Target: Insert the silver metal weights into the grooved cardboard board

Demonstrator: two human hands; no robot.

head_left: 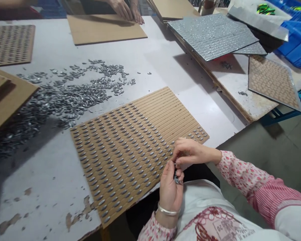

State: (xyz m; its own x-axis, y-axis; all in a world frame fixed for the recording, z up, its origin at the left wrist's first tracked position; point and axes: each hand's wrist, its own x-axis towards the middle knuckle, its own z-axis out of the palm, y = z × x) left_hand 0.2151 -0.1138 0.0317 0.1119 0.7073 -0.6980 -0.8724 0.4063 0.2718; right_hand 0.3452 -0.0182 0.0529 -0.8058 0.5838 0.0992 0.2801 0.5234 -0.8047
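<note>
My left hand (171, 189) is curled around several small grey spindle-shaped pieces (176, 178), palm turned up, near the front edge of a ridged cardboard sheet (165, 110). Just above it, my right hand (190, 152) has its thumb and fingers pinched together at the left hand's fingertips. What lies in that pinch is too hidden to tell. Rows of the same grey pieces (119, 155) sit along the sheet's grooves across its left and front parts. A few more (199, 132) sit at its right corner. The grooves at the back right hold none.
A large heap of loose grey pieces (72, 97) lies behind and left of the sheet. Cardboard (10, 90) overhangs its left side. Across the table, another person's hands (126, 10) touch a plain board (105, 30). Silvery sheets (213, 33) and blue crates (297, 43) stand at right.
</note>
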